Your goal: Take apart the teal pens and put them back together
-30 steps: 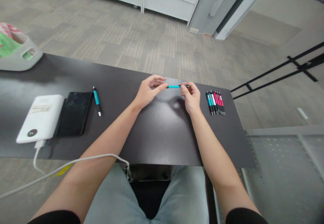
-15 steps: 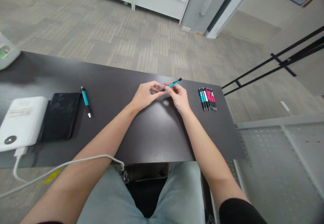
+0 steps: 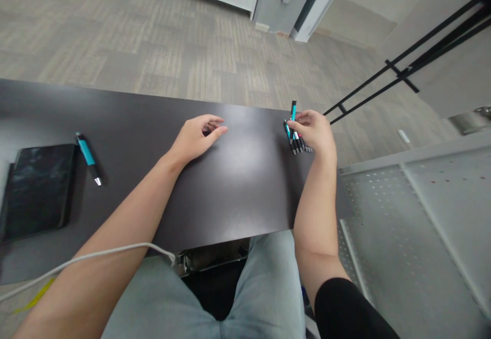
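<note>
In my right hand a teal and black pen is pinched near its middle, with its dark end pointing away from me. Just below it, at the right end of the dark table, lies a row of pens in teal, white and red; my fingers cover part of that row. Over the middle of the table my left hand is open, holding nothing, its thumb and fingers apart. Farther left, a single teal and black pen lies on the tabletop.
A black tablet-like slab lies on the dark table at the left. A white cable runs across my left forearm. Beyond the table's right edge are a black metal frame and a grey perforated panel.
My right hand has carried the teal pen from beside my left hand rightward to the row of pens. My left hand has let go of the pen. The view has shifted right.
</note>
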Tool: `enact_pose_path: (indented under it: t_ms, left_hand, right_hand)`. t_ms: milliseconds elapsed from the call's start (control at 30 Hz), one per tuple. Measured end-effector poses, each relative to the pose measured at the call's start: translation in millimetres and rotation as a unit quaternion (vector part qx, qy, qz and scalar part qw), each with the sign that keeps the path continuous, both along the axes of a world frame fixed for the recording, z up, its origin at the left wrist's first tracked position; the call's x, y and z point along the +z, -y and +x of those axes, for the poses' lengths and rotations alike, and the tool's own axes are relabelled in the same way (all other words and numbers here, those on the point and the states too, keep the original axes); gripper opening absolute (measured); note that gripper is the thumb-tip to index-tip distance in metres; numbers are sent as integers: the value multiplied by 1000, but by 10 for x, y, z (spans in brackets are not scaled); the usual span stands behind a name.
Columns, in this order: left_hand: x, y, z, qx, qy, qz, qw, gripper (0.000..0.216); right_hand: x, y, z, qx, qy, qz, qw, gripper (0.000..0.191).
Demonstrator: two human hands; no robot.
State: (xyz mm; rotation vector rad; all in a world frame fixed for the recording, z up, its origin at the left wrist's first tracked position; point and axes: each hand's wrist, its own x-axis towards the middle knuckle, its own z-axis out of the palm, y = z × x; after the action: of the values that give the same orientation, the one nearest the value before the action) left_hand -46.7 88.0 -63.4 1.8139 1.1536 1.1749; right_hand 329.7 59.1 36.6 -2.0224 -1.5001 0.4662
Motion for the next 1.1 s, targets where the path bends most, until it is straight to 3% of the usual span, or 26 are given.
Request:
enact_pose_path:
  t_ms: [233,600,967,1100]
  left_hand:
    - [49,18,-75,2,-13,-15,1000,45]
    - [218,89,-76,6,-68,-61,996,34]
    - [97,33,-120,-16,-89,-15,996,25]
    - [76,11,-93,0,-127,36,991,27]
  right_hand:
    - [-37,23,-109,-1,101,-100,990,20]
    - [3,36,-154,-16,167,-153,974,27]
    - [-25,25,-105,-31,167,-135,976,37]
    - [-53,28,-327,-21,133,-43,990,24]
